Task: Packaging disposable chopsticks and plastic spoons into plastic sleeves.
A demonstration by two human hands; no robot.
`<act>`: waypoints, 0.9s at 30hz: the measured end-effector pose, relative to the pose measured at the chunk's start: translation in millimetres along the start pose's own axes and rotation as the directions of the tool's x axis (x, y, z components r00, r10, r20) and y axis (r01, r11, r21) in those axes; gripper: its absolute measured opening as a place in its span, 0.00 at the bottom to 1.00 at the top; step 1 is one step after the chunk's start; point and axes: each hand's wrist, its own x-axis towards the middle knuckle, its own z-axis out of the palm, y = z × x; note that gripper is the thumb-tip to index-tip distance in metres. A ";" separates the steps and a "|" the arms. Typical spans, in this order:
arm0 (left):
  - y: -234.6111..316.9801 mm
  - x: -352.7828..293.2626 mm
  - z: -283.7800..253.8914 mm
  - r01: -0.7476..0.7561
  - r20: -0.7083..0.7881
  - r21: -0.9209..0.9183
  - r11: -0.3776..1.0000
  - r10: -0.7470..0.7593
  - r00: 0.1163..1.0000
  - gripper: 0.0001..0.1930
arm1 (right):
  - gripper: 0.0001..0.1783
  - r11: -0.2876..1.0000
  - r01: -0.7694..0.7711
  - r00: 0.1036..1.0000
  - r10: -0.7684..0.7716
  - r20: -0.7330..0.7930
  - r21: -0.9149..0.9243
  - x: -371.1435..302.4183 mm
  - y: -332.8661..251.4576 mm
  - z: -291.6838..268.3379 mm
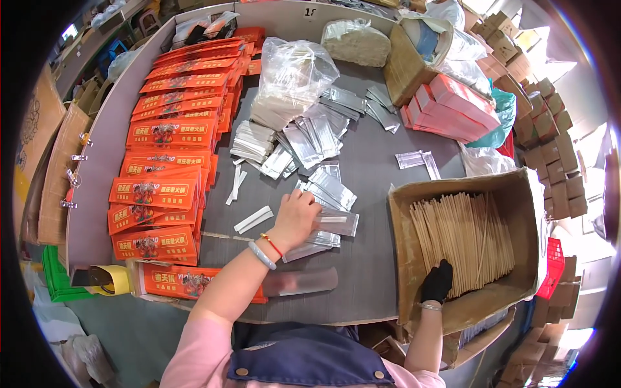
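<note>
Grey table (375,271) is carrying all the stock. Cardboard box (414,258) is sitting at the right, filled with wooden sticks (462,239). Orange packets (162,187) are lying in rows well left of the fingers. Left hand (294,220) is pressing down, fingers curled together on a clear sleeve (333,221) just under the fingertips. Right hand (438,281), in a black glove, is reaching into the box, fingers closing on the stick ends; grip not fully visible.

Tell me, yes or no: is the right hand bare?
No. The right hand wears a black glove as it reaches into the cardboard box of chopsticks.
</note>
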 end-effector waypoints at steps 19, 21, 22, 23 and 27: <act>23.8 -173.2 -52.0 0.216 0.083 -0.124 0.968 -0.207 0.975 0.34 | 0.15 0.450 0.675 0.346 -0.893 0.288 0.585 -71.7 -183.9 10.3; 35.3 -159.5 -43.0 0.160 0.078 -0.164 0.973 -0.149 0.986 0.37 | 0.12 0.429 0.577 0.359 -0.898 0.256 0.695 -83.4 -195.1 22.8; 39.0 -152.3 -52.9 0.165 0.085 -0.108 0.980 -0.156 0.984 0.39 | 0.12 0.445 0.582 0.447 -0.874 0.189 0.681 -80.9 -191.9 25.3; 34.4 -155.5 -53.1 0.175 0.078 -0.104 0.979 -0.168 0.983 0.39 | 0.11 0.451 0.587 0.520 -0.847 0.114 0.672 -76.0 -189.9 25.5; 29.8 -162.7 -38.3 0.145 0.067 -0.070 0.987 -0.140 0.988 0.39 | 0.08 0.747 0.364 0.712 -0.608 0.350 0.557 -71.6 -177.8 17.7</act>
